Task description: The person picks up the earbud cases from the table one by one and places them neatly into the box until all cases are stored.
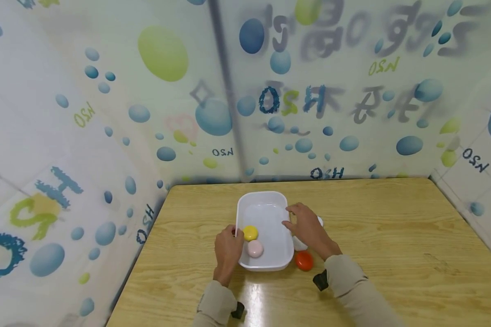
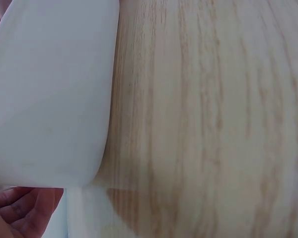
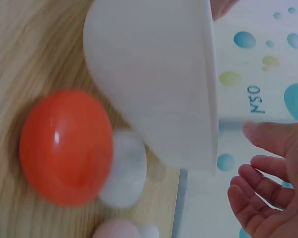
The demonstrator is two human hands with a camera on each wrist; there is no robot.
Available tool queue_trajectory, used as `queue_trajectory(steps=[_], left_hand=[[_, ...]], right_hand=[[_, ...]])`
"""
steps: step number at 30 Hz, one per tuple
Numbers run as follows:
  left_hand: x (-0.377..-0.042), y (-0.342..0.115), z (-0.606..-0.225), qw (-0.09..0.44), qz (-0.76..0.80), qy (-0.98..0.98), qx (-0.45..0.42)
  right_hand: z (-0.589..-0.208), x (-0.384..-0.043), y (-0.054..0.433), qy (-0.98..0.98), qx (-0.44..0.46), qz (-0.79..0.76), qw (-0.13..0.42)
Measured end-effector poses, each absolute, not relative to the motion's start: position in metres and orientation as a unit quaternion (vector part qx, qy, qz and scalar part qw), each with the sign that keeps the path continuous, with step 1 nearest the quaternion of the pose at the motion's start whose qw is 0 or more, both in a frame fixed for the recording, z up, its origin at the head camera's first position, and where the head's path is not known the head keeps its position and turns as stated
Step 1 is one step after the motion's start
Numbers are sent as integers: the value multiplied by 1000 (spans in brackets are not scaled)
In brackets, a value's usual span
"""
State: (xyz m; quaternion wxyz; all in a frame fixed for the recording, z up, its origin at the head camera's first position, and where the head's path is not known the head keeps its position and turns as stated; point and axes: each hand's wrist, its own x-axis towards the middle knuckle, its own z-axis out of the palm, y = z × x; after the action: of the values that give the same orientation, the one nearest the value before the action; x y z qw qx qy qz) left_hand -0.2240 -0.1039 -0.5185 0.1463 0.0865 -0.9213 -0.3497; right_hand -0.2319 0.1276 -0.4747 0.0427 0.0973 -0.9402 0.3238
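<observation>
A white rectangular tray (image 1: 270,227) stands before me, with a yellow egg-shaped piece (image 1: 251,233) and a pale pink one (image 1: 255,248) inside at the near left. My left hand (image 1: 228,247) grips the tray's left rim, its fingers curled at the edge in the left wrist view. Beside the right rim is my right hand (image 1: 308,229), fingers loosely spread and holding nothing. A glossy red egg-shaped piece (image 1: 304,261) lies just outside the tray's near right corner. In the right wrist view, a white rounded piece (image 3: 126,168) sits behind it, and a pink one (image 3: 116,230) shows at the bottom edge.
The wooden table (image 1: 393,227) extends on both sides of the tray. Behind it and to the left and right stand white walls (image 1: 180,104) printed with blue and green bubbles and letters. Rounded white pieces are partly covered by my right hand in the head view.
</observation>
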Motion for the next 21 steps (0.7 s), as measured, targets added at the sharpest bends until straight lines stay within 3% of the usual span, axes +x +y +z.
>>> queue_trajectory(steps=[10,21], left_hand=[[-224,-104,-519,147,-344,-923,92],[-225,-103,-520,143,-341,-924,99]], right_hand=[[-482,-236,169,-948,84,300,63],[-497,-236,191,-953,46,300,22]])
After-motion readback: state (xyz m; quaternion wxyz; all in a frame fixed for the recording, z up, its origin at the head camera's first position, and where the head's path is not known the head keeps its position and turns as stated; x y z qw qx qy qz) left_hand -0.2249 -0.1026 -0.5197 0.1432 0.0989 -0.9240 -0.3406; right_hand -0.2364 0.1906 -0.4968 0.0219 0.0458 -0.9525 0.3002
